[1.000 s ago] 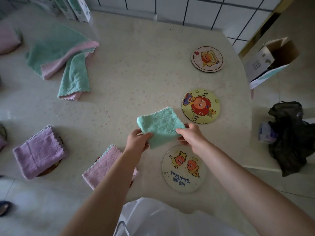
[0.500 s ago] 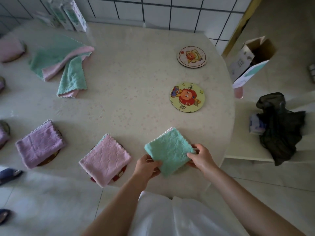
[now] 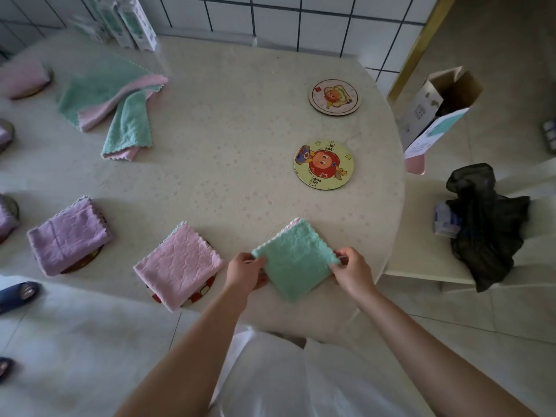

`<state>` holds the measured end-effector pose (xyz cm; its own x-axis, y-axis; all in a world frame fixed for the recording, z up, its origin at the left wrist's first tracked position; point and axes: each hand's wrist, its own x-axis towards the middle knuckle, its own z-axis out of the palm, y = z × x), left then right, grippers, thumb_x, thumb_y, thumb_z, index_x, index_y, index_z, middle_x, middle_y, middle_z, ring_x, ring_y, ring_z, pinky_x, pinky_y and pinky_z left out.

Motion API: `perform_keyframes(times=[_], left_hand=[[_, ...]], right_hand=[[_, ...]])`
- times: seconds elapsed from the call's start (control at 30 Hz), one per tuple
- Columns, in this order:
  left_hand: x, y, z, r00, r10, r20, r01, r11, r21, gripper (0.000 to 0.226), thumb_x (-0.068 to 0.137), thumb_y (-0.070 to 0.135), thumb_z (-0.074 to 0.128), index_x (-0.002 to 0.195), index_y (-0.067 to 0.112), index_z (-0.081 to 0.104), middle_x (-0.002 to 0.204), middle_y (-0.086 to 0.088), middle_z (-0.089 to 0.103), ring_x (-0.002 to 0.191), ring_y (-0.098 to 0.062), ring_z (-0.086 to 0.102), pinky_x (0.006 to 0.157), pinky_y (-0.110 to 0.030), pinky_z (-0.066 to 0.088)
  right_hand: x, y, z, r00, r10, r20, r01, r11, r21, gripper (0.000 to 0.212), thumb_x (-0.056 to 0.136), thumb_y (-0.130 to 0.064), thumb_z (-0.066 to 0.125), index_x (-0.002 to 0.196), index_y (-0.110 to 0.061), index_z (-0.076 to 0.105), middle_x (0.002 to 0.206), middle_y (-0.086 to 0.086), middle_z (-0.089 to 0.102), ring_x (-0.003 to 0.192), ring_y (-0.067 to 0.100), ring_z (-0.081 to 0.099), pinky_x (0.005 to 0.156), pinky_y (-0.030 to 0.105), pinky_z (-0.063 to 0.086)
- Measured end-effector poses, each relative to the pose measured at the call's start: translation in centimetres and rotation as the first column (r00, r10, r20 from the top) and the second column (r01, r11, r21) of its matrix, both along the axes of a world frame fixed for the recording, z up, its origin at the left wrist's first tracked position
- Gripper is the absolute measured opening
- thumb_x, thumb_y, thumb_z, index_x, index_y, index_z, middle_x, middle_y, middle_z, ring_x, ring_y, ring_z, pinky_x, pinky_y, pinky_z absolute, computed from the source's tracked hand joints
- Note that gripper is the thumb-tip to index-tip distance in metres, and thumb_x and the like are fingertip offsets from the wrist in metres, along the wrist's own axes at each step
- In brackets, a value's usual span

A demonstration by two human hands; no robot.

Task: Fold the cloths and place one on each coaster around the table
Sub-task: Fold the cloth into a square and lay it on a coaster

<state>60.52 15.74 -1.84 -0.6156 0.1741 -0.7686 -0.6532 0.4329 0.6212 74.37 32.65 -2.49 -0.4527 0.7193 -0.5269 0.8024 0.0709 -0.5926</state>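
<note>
The green cloth [image 3: 296,263], folded to a small square, sits at the near edge of the table [image 3: 225,121], turned corner-on to the person. Only a thin arc of the coaster [image 3: 274,232] under it shows past its far-left side. The step in hand looks like setting it down. To do that well, the cloth should be lowered flat and nudged until it sits centred on the disc. Then both corners should be let go together, so the layers do not spring open or drag toward the table edge, which its near corner is close to.

The left hand [image 3: 245,270] pinches the cloth's left corner and the right hand [image 3: 353,270] pinches the right corner. Both forearms reach in from below, the wrists low and roughly level.

Just left, a pink cloth [image 3: 179,263] covers a red-rimmed coaster [image 3: 198,296]. Farther out, 2 coasters lie bare: the yellow coaster [image 3: 324,164] and, beyond it, the pale coaster [image 3: 334,97]. At the far left is a loose pile of cloths [image 3: 108,97] – by my reckoning, the supply for those 2.
</note>
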Motion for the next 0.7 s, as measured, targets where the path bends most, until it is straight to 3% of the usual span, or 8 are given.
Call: perform_keyframes(times=[0.1,0.2,0.27,0.43,0.5,0.6,0.7], left_hand=[[-0.2,0.0,-0.1,0.997,-0.058,-0.044,0.054,0.994,-0.095,0.01,0.085,0.009,0.066,0.092,0.007,0.058,0.078,-0.015,0.066,0.064,-0.026,0.063,0.073,-0.048,0.059],[-0.4,-0.6,-0.3,0.985,-0.115,-0.128,0.085,0.972,-0.218,0.006,0.083,0.008,0.061,0.079,0.012,0.058,0.068,-0.013,0.068,0.059,-0.025,0.063,0.072,-0.046,0.059],[-1.0,-1.1,0.0,0.974,-0.151,-0.168,0.104,0.96,-0.258,0.005,0.082,0.009,0.059,0.087,0.011,0.058,0.071,-0.009,0.067,0.057,-0.022,0.063,0.071,-0.043,0.059],[-4.9,-1.6,0.8,0.954,-0.2,-0.224,0.142,0.958,-0.249,0.014,0.082,0.004,0.056,0.094,0.01,0.059,0.077,-0.004,0.066,0.058,-0.02,0.065,0.066,-0.036,0.058],[-7.2,-1.7,1.3,0.951,-0.183,-0.25,0.127,0.966,-0.225,0.014,0.082,0.003,0.056,0.093,0.01,0.06,0.076,-0.004,0.067,0.06,-0.021,0.068,0.066,-0.037,0.058],[-11.2,-1.9,1.9,0.943,-0.18,-0.281,0.125,0.971,-0.205,0.015,0.082,0.002,0.056,0.088,0.016,0.058,0.076,-0.004,0.068,0.059,-0.019,0.068,0.052,-0.03,0.052],[-15.6,-2.4,2.4,0.901,-0.237,-0.364,0.152,0.957,-0.246,0.013,0.082,0.006,0.058,0.088,0.017,0.059,0.076,-0.002,0.067,0.063,-0.02,0.069,0.055,-0.026,0.049]], right_hand=[[0.6,0.2,-0.4,0.994,0.057,0.097,-0.06,0.998,0.028,0.022,0.086,-0.018,0.062,0.108,-0.011,0.061,0.103,0.005,0.067,0.096,0.025,0.061,0.073,0.022,0.04],[0.7,0.7,-0.3,0.984,0.1,0.147,-0.106,0.994,0.036,0.021,0.087,-0.022,0.06,0.105,-0.011,0.061,0.097,0.003,0.065,0.088,0.021,0.058,0.07,0.023,0.038],[0.5,1.0,0.1,0.975,0.136,0.178,-0.152,0.985,0.079,0.02,0.088,-0.021,0.058,0.104,-0.011,0.06,0.1,0.003,0.065,0.088,0.022,0.059,0.071,0.026,0.041],[-2.5,2.1,2.2,0.948,0.262,0.183,-0.305,0.913,0.27,0.021,0.088,-0.015,0.055,0.108,-0.014,0.057,0.108,0.005,0.058,0.096,0.021,0.059,0.08,0.034,0.05],[-5.1,2.3,3.4,0.927,0.33,0.176,-0.37,0.876,0.309,0.019,0.089,-0.016,0.055,0.108,-0.015,0.055,0.108,0.002,0.057,0.096,0.018,0.057,0.078,0.032,0.05],[-9.9,2.2,4.4,0.897,0.413,0.157,-0.442,0.834,0.331,0.017,0.09,-0.017,0.055,0.107,-0.017,0.055,0.106,-0.001,0.057,0.094,0.014,0.056,0.078,0.031,0.051],[-15.4,2.0,4.8,0.851,0.501,0.154,-0.522,0.784,0.337,0.018,0.091,-0.017,0.055,0.109,-0.017,0.055,0.106,-0.004,0.058,0.093,0.011,0.056,0.079,0.026,0.053]])
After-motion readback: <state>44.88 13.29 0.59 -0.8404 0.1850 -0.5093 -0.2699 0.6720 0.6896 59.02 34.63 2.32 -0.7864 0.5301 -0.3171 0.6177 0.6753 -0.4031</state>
